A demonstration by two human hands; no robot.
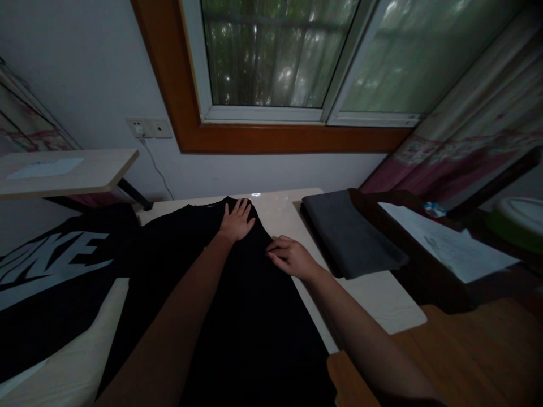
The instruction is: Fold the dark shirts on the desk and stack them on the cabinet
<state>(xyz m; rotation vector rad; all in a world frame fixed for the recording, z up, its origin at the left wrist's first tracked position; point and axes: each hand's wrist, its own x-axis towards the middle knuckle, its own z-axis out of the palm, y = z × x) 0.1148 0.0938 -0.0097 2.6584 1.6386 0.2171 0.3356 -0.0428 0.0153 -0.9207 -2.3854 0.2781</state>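
Observation:
A black garment, seemingly a shirt (250, 316), lies spread over the pale tabletop, with a small light mark at its far edge. My left hand (237, 222) rests flat on the cloth near the far right corner, fingers spread. At the garment's right edge, my right hand (291, 257) has thumb and fingers drawn together on the cloth. Black cloth with large grey-white lettering (55, 257) lies to the left; I cannot tell in the dim light whether it is a separate piece.
A folded dark grey cloth (352, 232) lies on the table's right side. Beyond it are papers (445, 243) on a dark surface. A raised wooden shelf (97, 172) stands at left. Behind are a wall socket with a plugged cord (156, 164) and a wood-framed window (263, 138).

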